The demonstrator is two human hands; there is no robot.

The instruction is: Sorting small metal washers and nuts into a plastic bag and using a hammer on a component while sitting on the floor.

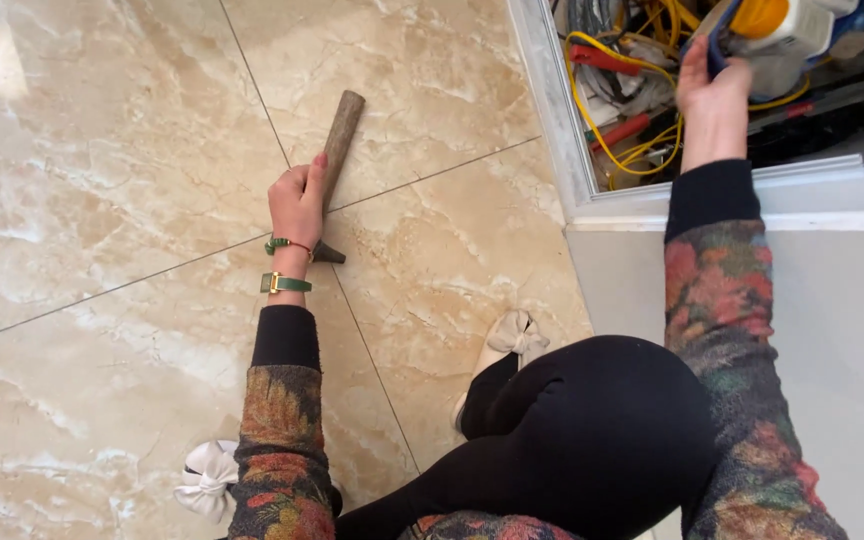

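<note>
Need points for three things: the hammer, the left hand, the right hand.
hammer (341, 125), head view, on the bare wooden handle beyond the hand.
left hand (297, 203), head view, on the back of the hand gripping the hammer.
right hand (714, 95), head view, on the back of the hand reaching among the tools and yellow cables.

yellow cables (632, 150) | red tool handle (620, 131) | marble floor tiles (102, 150)

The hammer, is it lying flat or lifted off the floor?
Lying flat: the hammer rests along the floor, left hand on its handle.
</note>
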